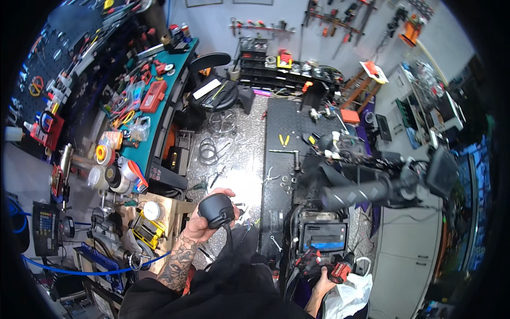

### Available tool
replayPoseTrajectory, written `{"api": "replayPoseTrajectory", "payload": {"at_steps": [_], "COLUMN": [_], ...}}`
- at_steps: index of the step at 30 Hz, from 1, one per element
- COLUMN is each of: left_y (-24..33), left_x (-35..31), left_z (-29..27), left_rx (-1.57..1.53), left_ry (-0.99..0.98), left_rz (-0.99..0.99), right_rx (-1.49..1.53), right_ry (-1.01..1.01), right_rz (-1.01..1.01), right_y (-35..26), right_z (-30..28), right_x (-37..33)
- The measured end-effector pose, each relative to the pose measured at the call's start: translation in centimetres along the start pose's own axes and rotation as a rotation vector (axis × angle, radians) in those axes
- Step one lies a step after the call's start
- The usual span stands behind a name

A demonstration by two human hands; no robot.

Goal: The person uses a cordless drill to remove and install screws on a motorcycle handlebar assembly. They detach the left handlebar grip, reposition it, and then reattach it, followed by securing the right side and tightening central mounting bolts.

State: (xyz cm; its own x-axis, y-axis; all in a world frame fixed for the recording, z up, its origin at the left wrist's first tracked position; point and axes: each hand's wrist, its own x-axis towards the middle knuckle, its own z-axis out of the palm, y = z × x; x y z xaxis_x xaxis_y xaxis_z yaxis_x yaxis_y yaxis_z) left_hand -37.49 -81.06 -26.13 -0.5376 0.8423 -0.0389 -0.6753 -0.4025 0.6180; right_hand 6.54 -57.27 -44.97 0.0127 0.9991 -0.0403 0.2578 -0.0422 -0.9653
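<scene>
My left hand (195, 227), on a tattooed forearm, is closed around a black, round, cup-like housing (215, 209) with a smooth side. I cannot tell its exact kind. A bright patch of floor lies just beyond it. Low on the right, my right hand (320, 285) has its fingers against a red and black cordless drill (340, 269) and seems to grip it; part of the grip is hidden. Left of the drill is another red and black item (308, 261). A crumpled white plastic bag (351, 295) hangs beside my right hand.
A motorcycle-like vehicle with a handlebar (353, 194) and an open bay holding a blue-topped battery (324, 236) stands on a black lift platform (276, 196). Pliers (270, 176) and a wrench (275, 243) lie there. At left are a cluttered teal workbench (159, 114) and a wooden stand (178, 212).
</scene>
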Motion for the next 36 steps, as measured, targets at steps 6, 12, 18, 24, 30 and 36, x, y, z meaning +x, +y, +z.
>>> {"api": "replayPoseTrajectory", "payload": {"at_steps": [6, 12, 18, 24, 30, 36], "left_y": [0.1, -1.8, -4.9, -5.7, -5.1, -4.0], "left_x": [1.9, 4.7, 5.7, 6.9, 9.3, 13.6], "left_z": [7.2, 12.0, 11.7, 14.1, 15.0, 13.2], "left_rx": [0.178, -0.020, -0.070, 0.006, 0.039, 0.204], "left_ry": [-0.093, -0.217, -0.232, -0.300, -0.392, -0.361], "left_rz": [-0.207, -0.420, -0.425, -0.533, -0.605, -0.632], "right_rx": [0.715, 0.854, -0.117, -0.192, -0.047, -0.147], "right_ry": [-0.366, -0.782, -0.685, -0.536, -0.537, -0.557], "right_rz": [0.235, 0.176, -0.307, -0.537, -0.224, -0.238], "right_y": [-12.3, -16.5, -20.1, -29.8, -30.7, -34.2], "right_z": [-3.5, -8.9, -10.6, -6.7, -4.8, -1.6], "right_x": [-5.7, -8.6, -9.6, -8.9, -9.4, -8.4]}}
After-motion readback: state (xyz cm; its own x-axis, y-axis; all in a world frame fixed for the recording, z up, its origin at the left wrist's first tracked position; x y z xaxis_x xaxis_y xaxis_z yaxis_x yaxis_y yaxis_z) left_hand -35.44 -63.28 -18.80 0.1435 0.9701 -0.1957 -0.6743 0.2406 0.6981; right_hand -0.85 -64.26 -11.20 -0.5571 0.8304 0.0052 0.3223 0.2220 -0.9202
